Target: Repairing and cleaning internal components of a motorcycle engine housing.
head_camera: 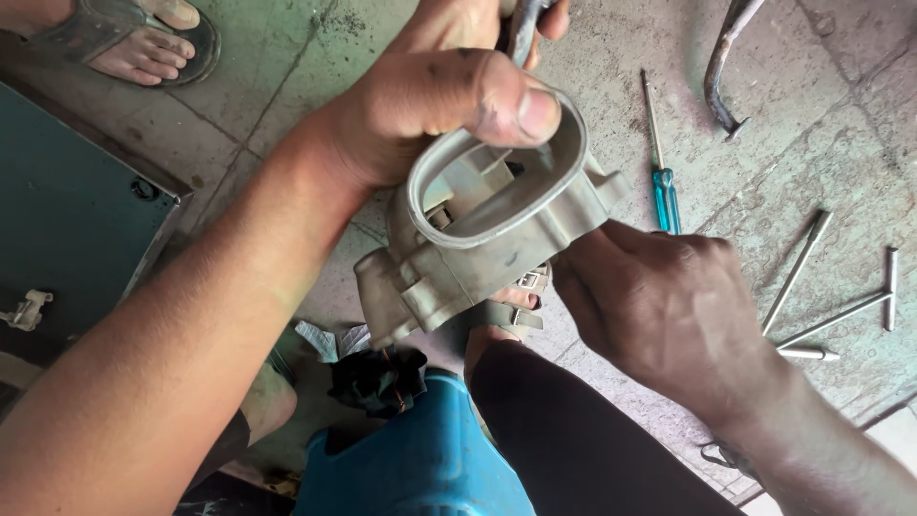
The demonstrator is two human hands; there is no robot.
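A grey cast-metal engine part (478,244) with an oval opening is held up over the concrete floor. My left hand (430,96) grips its upper rim, thumb pressed along the oval edge, and its fingers also seem to hold a dark tool handle (523,24) at the top. My right hand (659,306) grips the part's lower right side from beneath; its fingertips are hidden behind the casting.
A blue-handled screwdriver (662,186) lies on the floor to the right. Several long metal bolts (831,306) lie at far right. A bent metal bar (723,67) sits top right, a dark green panel (67,210) left. Another person's sandalled foot (143,43) is top left. A blue container (420,459) stands below.
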